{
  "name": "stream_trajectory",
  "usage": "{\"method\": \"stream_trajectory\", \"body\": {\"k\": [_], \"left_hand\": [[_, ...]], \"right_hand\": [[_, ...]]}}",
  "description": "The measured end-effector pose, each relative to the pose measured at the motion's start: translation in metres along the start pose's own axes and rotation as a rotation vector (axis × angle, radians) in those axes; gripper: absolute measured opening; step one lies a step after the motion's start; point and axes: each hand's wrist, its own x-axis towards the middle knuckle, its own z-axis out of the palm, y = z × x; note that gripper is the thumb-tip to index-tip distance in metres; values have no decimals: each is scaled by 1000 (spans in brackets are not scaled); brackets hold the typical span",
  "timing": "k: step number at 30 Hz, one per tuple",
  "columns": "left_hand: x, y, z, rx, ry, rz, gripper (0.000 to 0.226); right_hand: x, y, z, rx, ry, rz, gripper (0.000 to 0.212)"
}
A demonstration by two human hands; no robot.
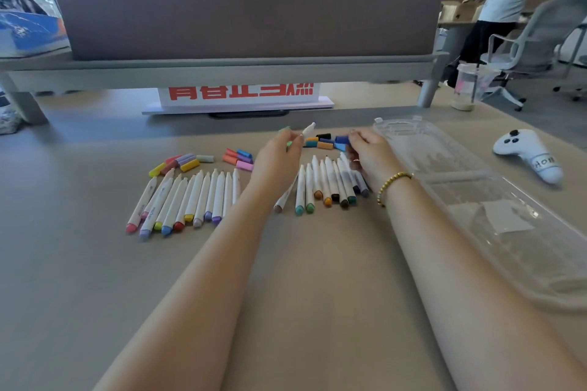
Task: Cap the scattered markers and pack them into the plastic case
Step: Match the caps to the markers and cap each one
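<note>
My left hand (279, 152) holds an uncapped white marker (308, 129) lifted above the table, its blue tip pointing up and away. My right hand (368, 152) pinches a blue cap (342, 139) at the edge of a pile of loose caps (320, 142). Two rows of white markers lie on the table, one at the left (190, 200) and one under my hands (327, 184). More caps lie in two groups (181, 163) (239, 159). The clear plastic case (476, 200) lies open at the right with nothing in it.
A white game controller (530, 152) lies right of the case. A brown desk divider (244, 3) and a red-lettered sign (241, 95) stand at the back. A plastic cup (465, 87) stands at the far right edge. People and an office chair (540, 41) are beyond.
</note>
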Motion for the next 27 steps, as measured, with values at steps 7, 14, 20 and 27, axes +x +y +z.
{"method": "stream_trajectory", "body": {"k": [7, 14, 20, 27], "left_hand": [[-24, -14, -9, -192, -85, -32, 29], [-23, -19, -12, -190, -96, -32, 30], [-22, -19, -10, -188, -135, -11, 29], [-23, -19, -10, -152, -136, 36, 26]], "right_hand": [[-20, 5, -4, 224, 16, 13, 21], [-20, 1, 0, 80, 28, -24, 18], [-21, 1, 8, 14, 21, -44, 22], [-26, -3, 16, -33, -16, -66, 25]]}}
